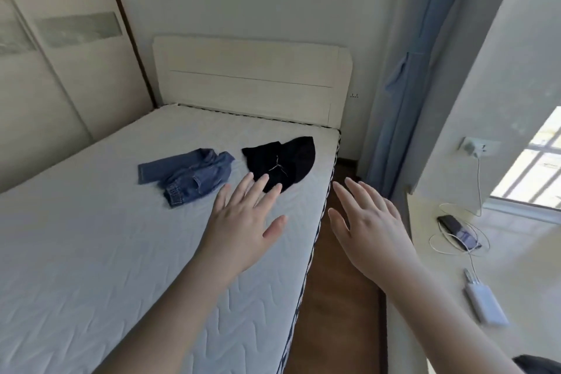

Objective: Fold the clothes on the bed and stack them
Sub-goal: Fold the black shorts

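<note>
The bed (91, 252) fills most of the view, a bare quilted mattress against a pale headboard (252, 79), with a wardrobe (45, 85) on its far side and a blue curtain (403, 100) by the wall. To the right a pale ledge (516, 267) carries a phone (458, 231) on a white cable and a power bank (487, 302).

Two garments lie unfolded toward the head of the bed, near each other but apart. The denim piece (188, 176) looks like small jeans, rumpled, one leg stretched left; its cloth should be fairly stiff and hold a crease, so the waistband and leg hem are the fair places to take hold. The black garment (280, 162), nearer the bed's right edge, is soft and likely limp; its shape is hard to read in the dark folds, so it probably wants spreading flat first, pinched at two corners.

The left hand (243, 222) reaches out over the mattress, fingers straight and spread, grasping nothing, its fingertips just short of the black garment. The right hand (370, 225) hangs likewise released, fingers spread, over the floor beside the bed. No folding is yet done.
</note>
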The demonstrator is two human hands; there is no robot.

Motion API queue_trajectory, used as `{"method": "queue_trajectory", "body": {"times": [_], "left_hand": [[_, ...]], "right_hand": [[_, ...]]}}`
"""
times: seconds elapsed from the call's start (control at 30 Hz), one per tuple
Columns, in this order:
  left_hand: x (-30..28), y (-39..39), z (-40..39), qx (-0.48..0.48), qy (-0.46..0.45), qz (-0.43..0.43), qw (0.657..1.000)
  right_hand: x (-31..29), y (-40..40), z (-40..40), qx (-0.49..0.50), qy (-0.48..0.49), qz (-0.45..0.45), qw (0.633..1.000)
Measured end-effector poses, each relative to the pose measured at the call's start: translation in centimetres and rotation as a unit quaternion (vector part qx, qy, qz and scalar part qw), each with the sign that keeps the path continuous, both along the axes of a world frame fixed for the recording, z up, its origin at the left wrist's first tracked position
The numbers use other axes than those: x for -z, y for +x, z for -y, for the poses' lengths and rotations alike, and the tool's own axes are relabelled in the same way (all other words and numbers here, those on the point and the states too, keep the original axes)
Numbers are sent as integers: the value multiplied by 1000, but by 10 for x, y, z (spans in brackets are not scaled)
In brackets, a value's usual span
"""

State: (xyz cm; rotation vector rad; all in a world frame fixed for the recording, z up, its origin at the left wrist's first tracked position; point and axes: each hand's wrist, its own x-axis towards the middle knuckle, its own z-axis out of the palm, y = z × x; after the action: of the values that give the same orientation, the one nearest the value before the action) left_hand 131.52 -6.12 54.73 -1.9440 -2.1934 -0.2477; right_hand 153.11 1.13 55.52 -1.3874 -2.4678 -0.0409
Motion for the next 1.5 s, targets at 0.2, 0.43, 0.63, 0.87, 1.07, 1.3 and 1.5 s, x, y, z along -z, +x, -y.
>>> {"method": "queue_trajectory", "body": {"times": [0.2,0.43,0.63,0.87,1.07,1.3,1.5], "left_hand": [[8,-31,-83,-8,-9,15,1000],[29,-43,-170,-1,-29,0,1000],[49,-54,-263,-33,-25,-9,999],[63,-45,-367,-90,-4,-28,996],[89,-62,-412,-121,-3,-45,992],[121,-108,-462,-149,-11,-24,988],[150,-153,-510,-158,-23,5,987]], "right_hand": [[14,-27,-81,-8,-12,23,1000],[31,-50,-178,-28,-23,35,999],[50,-59,-283,-65,-24,28,997],[57,-67,-395,-130,-41,28,990],[87,-101,-461,-180,-62,60,980],[111,-165,-530,-222,-52,81,970],[121,-214,-583,-234,-47,102,966]]}}
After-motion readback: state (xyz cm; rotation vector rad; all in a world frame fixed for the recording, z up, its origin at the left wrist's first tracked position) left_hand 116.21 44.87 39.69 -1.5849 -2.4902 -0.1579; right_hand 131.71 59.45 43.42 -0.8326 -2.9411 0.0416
